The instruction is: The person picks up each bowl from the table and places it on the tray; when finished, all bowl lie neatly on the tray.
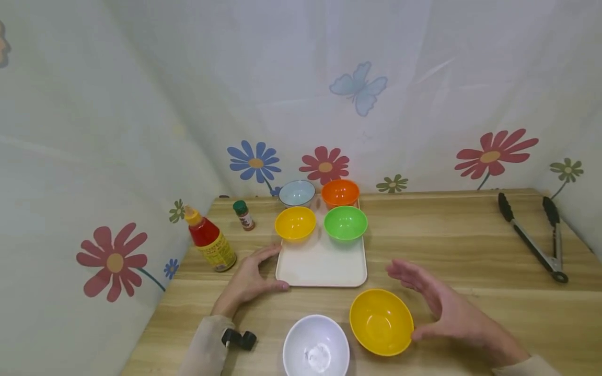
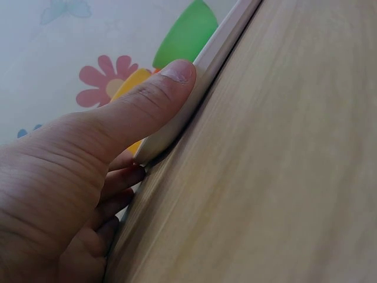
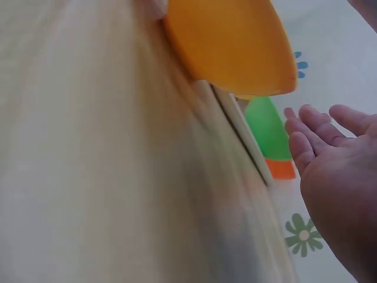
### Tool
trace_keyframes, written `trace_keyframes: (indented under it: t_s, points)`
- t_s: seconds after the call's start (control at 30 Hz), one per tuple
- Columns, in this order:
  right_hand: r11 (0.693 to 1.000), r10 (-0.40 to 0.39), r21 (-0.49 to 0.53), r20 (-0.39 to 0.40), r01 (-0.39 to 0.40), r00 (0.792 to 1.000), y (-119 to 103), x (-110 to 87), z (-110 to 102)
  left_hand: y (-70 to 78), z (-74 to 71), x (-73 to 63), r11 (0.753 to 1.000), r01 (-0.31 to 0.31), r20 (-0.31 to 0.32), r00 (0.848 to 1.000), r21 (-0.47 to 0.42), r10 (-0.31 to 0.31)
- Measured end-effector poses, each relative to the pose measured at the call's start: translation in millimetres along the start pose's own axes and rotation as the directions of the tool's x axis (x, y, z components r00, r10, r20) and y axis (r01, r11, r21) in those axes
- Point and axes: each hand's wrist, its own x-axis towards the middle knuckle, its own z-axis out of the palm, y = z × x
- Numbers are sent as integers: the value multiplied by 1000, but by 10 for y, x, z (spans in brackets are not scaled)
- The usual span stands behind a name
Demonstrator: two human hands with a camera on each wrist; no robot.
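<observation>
Head view, with a clock face centred on the white tray (image 1: 321, 266), twelve o'clock pointing away from me. My left hand (image 1: 254, 277) lies at eight, its grip wide across the tray's near corner, thumb on the near rim and fingers along the left side. My right hand (image 1: 444, 308), at four, is spread wide and grasps nothing, its thumb tip at the rim of the large yellow bowl (image 1: 382, 321), which sits at five; a white bowl (image 1: 316, 344) stands at six. On the tray are a light blue bowl (image 1: 297, 193) at eleven, an orange bowl (image 1: 340, 193) at one, a green bowl (image 1: 345, 223) at two and a small yellow bowl (image 1: 295, 223) at ten. At nine stands a red sauce bottle (image 1: 205, 234); its yellow label (image 1: 218, 252) carries print too small to read. A green-capped jar (image 1: 243, 215), off the tray towards ten, has an equally illegible label. Tongs (image 1: 541, 253) lie splayed at three.
</observation>
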Motion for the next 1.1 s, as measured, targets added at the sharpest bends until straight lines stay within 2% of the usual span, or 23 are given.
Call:
trace_keyframes:
  t_s: [0.17,0.43,0.57,0.93,1.1]
  points:
    - [987,136,76,60,-141,989,86,-53,75,7,-7,2,1000,4,6,1000,-2,-4]
    - [983,165,61,116,-173,979,187,-38,127,3,-7,8,1000,3,5,1000,-15,-3]
    - [978,196,58,107,-203,975,202,-35,144,7,-13,7,1000,1,6,1000,-11,-1]
    - [983,176,41,105,-181,979,227,-2,169,-26,-17,2,1000,-20,1,1000,-15,20]
    - [988,140,55,63,-144,988,234,-15,170,-16,-10,15,1000,-16,-1,1000,-6,16]
